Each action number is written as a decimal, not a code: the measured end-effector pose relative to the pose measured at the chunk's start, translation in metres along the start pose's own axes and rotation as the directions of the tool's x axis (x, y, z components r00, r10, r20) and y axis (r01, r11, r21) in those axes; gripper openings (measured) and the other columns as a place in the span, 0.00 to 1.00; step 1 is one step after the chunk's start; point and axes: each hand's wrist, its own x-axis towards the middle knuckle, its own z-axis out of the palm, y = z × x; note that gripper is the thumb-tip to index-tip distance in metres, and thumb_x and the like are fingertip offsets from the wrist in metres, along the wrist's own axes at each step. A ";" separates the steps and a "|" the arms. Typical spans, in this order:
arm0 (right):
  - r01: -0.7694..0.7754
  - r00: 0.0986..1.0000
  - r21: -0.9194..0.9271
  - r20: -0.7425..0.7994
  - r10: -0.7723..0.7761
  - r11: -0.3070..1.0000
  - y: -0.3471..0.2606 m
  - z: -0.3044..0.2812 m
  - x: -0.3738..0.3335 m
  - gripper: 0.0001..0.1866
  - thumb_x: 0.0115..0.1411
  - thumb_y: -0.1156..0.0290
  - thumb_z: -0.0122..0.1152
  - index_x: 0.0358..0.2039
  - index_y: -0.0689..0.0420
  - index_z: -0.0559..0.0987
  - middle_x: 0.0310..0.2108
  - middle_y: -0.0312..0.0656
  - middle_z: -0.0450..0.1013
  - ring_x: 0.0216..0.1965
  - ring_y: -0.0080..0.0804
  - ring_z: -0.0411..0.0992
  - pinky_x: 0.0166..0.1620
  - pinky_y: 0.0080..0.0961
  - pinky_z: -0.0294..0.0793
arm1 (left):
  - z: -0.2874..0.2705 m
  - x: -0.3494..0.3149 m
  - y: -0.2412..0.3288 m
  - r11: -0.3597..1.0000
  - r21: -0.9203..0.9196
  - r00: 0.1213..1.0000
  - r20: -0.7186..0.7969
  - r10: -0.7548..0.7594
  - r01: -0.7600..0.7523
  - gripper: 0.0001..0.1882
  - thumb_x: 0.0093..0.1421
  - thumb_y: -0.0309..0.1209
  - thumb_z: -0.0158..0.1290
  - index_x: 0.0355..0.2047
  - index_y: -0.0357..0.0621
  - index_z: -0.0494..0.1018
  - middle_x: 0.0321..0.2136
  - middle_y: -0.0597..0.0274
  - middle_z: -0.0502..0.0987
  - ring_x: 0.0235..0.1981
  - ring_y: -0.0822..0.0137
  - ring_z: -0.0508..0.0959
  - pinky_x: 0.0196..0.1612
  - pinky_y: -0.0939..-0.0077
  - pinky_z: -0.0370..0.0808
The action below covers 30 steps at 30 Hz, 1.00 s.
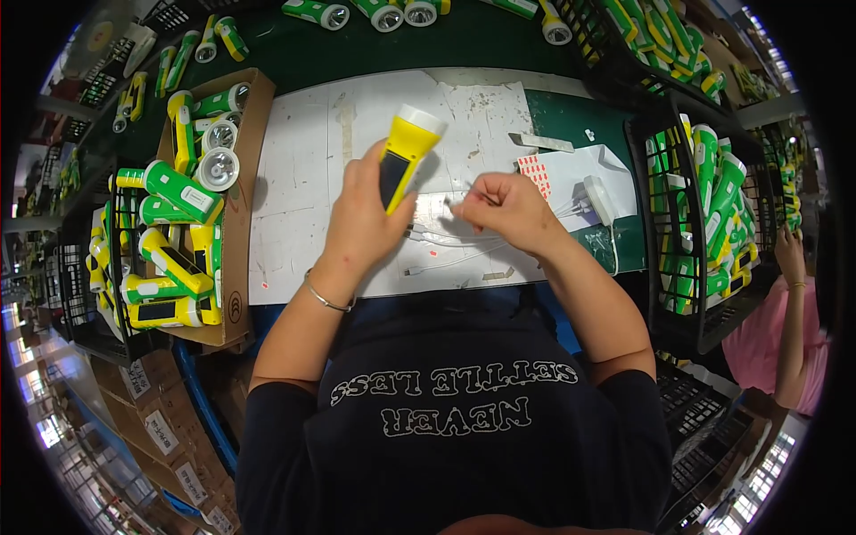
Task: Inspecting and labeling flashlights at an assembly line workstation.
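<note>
My left hand (361,218) is wrapped round a yellow flashlight (412,143) with a white head and a dark panel along its side. The flashlight is tilted, its head pointing away from me. To the right of it, my right hand (508,209) is closed in a pinch with the fingertips together. Something small and dark may be at the fingertips, but I cannot make it out. White cables (446,261) lie on the work surface beneath both hands. A sheet of red stickers (533,171) lies just beyond my right hand, near a white block-shaped device (599,200) with a cable.
At left, a cardboard box (239,205) and a black crate (76,276) hold green and yellow flashlights. Black crates of flashlights (704,223) stand at right. More flashlights (385,16) lie at the table's far side. Another person's arm (792,312) shows at far right.
</note>
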 end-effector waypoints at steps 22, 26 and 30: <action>0.391 0.911 -0.428 0.058 -0.408 0.814 -0.033 -0.020 0.003 0.15 0.56 0.62 0.45 0.29 0.61 0.73 0.22 0.39 0.69 0.25 0.24 0.67 0.30 0.20 0.65 | -0.013 -0.003 0.041 0.949 -0.216 0.801 0.596 -0.057 0.228 0.35 0.47 0.27 0.58 0.55 0.41 0.55 0.35 0.52 0.73 0.34 0.56 0.75 0.40 0.70 0.71; 0.407 0.897 -0.385 -0.006 -0.443 0.828 -0.024 -0.021 0.008 0.15 0.58 0.60 0.45 0.27 0.60 0.73 0.19 0.41 0.68 0.23 0.27 0.67 0.28 0.21 0.65 | -0.018 -0.004 0.038 0.956 -0.225 0.803 0.596 -0.018 0.188 0.33 0.48 0.29 0.56 0.54 0.43 0.55 0.35 0.43 0.74 0.37 0.46 0.75 0.40 0.65 0.72; 0.344 0.921 -0.499 0.015 -0.389 0.796 -0.029 -0.024 0.012 0.15 0.57 0.60 0.45 0.27 0.59 0.72 0.21 0.39 0.69 0.25 0.24 0.67 0.30 0.21 0.65 | -0.009 -0.001 0.039 0.985 -0.113 0.831 0.554 -0.048 0.132 0.31 0.49 0.29 0.54 0.53 0.42 0.55 0.33 0.42 0.74 0.34 0.43 0.75 0.36 0.62 0.72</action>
